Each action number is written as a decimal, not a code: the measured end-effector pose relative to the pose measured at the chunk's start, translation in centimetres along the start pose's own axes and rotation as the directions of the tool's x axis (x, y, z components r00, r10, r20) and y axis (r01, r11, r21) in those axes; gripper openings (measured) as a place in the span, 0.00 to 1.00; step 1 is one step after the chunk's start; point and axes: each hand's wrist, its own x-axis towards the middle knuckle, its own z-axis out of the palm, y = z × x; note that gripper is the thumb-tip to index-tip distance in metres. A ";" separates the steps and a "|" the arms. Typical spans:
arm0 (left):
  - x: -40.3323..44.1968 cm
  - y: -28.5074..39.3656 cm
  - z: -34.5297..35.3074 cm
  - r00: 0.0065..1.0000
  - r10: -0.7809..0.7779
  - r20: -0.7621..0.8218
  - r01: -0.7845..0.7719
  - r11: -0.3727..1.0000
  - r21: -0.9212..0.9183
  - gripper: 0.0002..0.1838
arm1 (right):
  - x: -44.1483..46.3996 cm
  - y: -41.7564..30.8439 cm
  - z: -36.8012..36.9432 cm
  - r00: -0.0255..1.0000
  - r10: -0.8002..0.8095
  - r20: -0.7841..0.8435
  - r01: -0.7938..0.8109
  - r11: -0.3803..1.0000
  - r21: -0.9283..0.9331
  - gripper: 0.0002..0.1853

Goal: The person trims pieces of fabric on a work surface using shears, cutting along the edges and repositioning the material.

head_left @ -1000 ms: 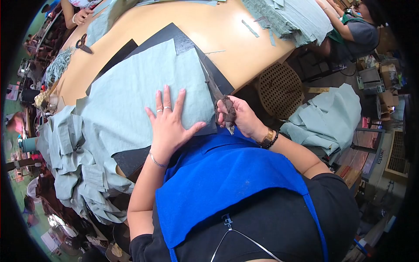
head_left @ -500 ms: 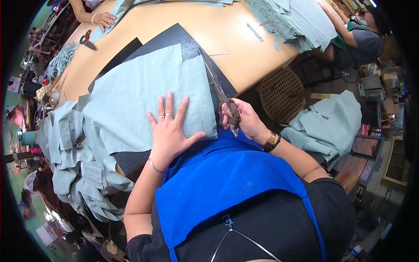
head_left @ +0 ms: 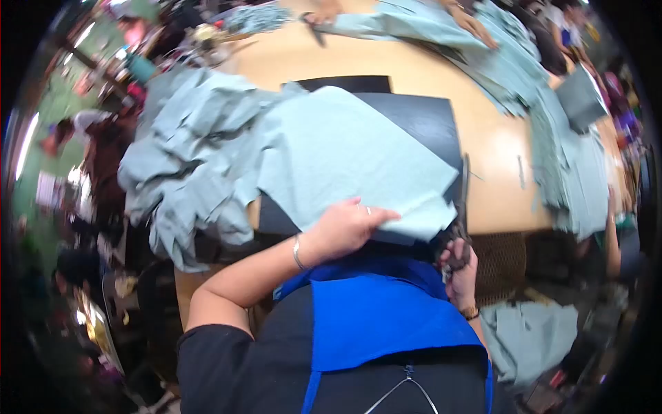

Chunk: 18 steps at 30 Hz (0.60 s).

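Observation:
A large piece of pale green fabric (head_left: 345,152) lies over a black board (head_left: 431,127) on the table. At its near edge is my left hand (head_left: 348,226), with the fingers closed on the cloth and the index finger pointing right. The fabric's near right corner looks slightly raised. My right hand (head_left: 463,265), at the board's right edge, is wrapped round the cloth-bound handles of dark scissors (head_left: 463,207). Their blades point away from me, just right of the fabric. Blur hides whether the blades are apart.
Crumpled fabric (head_left: 196,152) heaps at the left table edge. Another person's hand (head_left: 472,26) rests on long fabric strips across the table, near a second pair of scissors (head_left: 315,31). Layered fabric (head_left: 576,172) lies at right. A woven stool (head_left: 500,265) and draped fabric (head_left: 531,338) are beside me.
The view has swung to the right. My left hand has gone from lying flat and spread on the fabric to gripping its near edge, and the fabric has turned. The scissors remain in my right hand.

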 end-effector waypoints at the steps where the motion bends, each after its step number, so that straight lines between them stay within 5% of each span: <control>1: -0.4 -0.2 -2.6 0.973 -0.071 -0.218 0.092 0.992 0.088 0.24 | 0.2 0.1 0.0 0.998 -0.033 0.053 0.029 0.997 0.075 0.14; 2: -1.0 -3.3 -4.0 0.878 -0.066 -0.474 0.065 0.998 -0.019 0.21 | 0.3 0.0 -0.1 0.995 -0.046 0.086 0.039 0.995 0.092 0.14; 3: -1.8 -5.1 -8.1 0.781 -0.022 -0.625 0.076 0.995 0.060 0.22 | 0.2 -0.4 -0.2 0.993 -0.057 0.107 0.045 0.993 0.110 0.14; 6: -12.3 -24.4 -18.9 0.615 0.197 -0.763 0.468 0.688 0.555 0.07 | 0.3 -1.7 -0.9 0.988 -0.110 0.112 0.106 0.994 0.040 0.13; 8: -16.3 -22.7 -27.3 0.117 -0.281 -0.952 0.523 0.833 -0.182 0.20 | 0.7 -2.9 -2.0 0.979 -0.164 0.125 0.171 0.984 -0.053 0.10; 9: -19.5 -23.2 -29.5 0.037 -0.392 -0.919 0.741 0.628 -0.239 0.25 | 0.9 -4.0 -2.5 0.967 -0.206 0.149 0.228 0.963 -0.145 0.08; 10: -26.3 -31.2 -32.3 0.160 -0.520 -0.839 0.660 0.689 -0.301 0.29 | 1.5 -4.9 -3.3 0.969 -0.202 0.143 0.232 0.944 -0.237 0.07; 11: -26.3 -30.7 -30.7 -0.065 -0.638 -0.767 0.412 0.683 -0.603 0.25 | 2.0 -6.6 -3.7 0.975 -0.198 0.103 0.222 0.886 -0.407 0.08; 12: -29.1 -33.8 -31.0 -0.053 -0.657 -0.752 0.477 0.645 -0.598 0.30 | 2.8 -7.2 -4.5 0.957 -0.268 0.114 0.291 0.885 -0.363 0.09; 13: -32.3 -37.7 -31.5 -0.041 -0.676 -0.736 0.540 0.605 -0.586 0.36 | 4.4 -7.7 -6.3 0.937 -0.318 0.143 0.344 0.776 -0.529 0.10; 14: -29.6 -35.1 -29.0 -0.214 -0.548 -0.808 0.636 0.550 -0.541 0.46 | 4.9 -9.7 -6.5 0.920 -0.362 0.149 0.350 0.590 -0.727 0.12; 15: -26.0 -30.3 -27.1 -0.189 -0.517 -0.835 0.778 0.440 -0.448 0.48 | 7.2 -9.9 -8.4 0.897 -0.408 0.169 0.370 0.486 -0.792 0.12; 16: -26.6 -33.4 -25.9 -0.035 -0.333 -0.942 0.785 0.574 -0.232 0.44 | 9.7 -10.3 -9.9 0.802 -0.539 0.257 0.486 0.339 -0.805 0.12; 17: -23.8 -30.7 -23.6 0.130 -0.228 -0.965 0.763 0.645 -0.050 0.39 | 10.1 -12.6 -9.1 0.874 -0.452 0.181 0.356 0.340 -0.871 0.11; 18: -18.5 -23.6 -20.0 0.216 -0.178 -0.960 0.704 0.709 0.027 0.36 | 12.1 -14.1 -9.4 0.861 -0.468 0.197 0.308 0.172 -0.936 0.12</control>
